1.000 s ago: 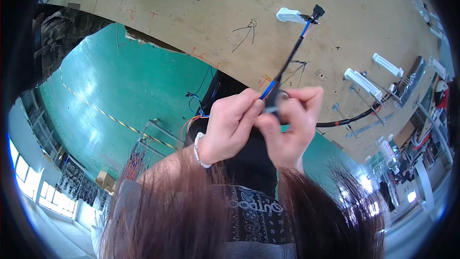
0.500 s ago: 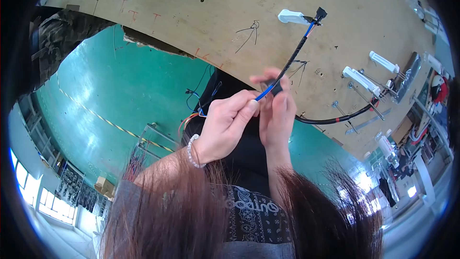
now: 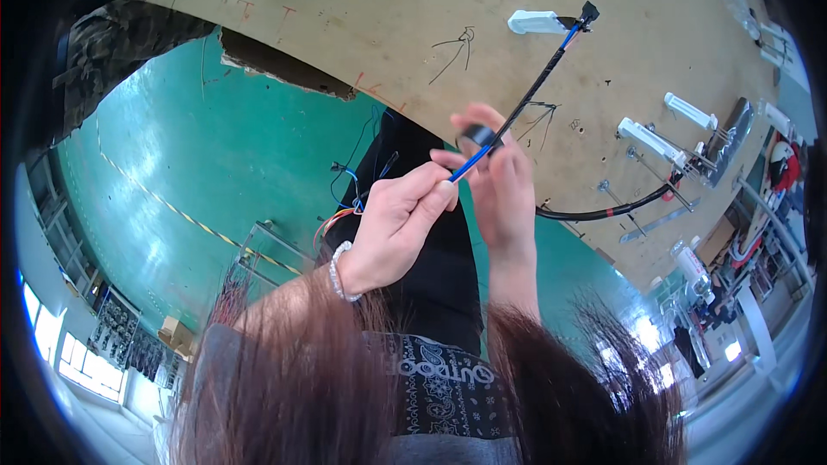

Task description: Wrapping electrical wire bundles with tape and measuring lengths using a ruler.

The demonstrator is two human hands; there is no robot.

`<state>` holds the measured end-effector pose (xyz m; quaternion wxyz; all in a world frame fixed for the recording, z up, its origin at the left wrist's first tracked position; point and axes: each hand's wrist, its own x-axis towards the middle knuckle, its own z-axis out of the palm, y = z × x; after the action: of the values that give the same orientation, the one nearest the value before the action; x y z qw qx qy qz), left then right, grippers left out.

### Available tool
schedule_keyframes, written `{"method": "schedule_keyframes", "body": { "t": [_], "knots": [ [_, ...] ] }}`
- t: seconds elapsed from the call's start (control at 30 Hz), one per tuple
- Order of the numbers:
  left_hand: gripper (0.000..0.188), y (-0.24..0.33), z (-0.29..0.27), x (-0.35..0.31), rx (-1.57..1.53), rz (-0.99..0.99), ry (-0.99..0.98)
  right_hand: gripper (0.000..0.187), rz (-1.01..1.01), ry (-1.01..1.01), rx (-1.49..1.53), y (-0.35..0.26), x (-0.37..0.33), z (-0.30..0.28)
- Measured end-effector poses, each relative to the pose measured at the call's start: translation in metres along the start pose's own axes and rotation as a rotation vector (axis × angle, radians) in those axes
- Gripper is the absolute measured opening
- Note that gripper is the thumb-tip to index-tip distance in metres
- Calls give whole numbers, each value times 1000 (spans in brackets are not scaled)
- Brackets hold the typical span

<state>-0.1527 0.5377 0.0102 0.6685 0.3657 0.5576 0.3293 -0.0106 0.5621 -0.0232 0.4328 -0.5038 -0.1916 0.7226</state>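
Note:
My left hand, with a beaded bracelet at its wrist, pinches a bundle of blue wires between thumb and fingers. The upper part of this wire harness is wrapped in black tape and slants up to the right, ending in a black connector by a white holder on the board. My right hand curls round a roll of black tape right beside the bare blue stretch, its fingers slightly blurred. Whether a strip of tape joins roll and wires cannot be made out.
The wooden board carries drawn marks. More white holders and metal pegs stand at its right, with a thick black cable running between them. Loose wires with connectors hang left of my left hand, over the green floor.
My right hand has turned and shifted slightly right, so the tape roll shows more beside the wires. My left hand keeps its pinch, a little further left and lower.

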Motion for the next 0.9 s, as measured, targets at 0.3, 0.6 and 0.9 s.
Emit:
{"method": "schedule_keyframes", "body": {
  "t": [0.3,0.6,0.9],
  "knots": [
    [8,-19,16,-25,295,253,103,26,-505,72,-1142,-16,-2,20],
    [13,-19,20,-32,30,114,183,37,-85,17,118,7,-45,5],
    [16,-26,24,-46,98,85,109,32,-130,157,-333,-2,-20,15]
  ]
}}
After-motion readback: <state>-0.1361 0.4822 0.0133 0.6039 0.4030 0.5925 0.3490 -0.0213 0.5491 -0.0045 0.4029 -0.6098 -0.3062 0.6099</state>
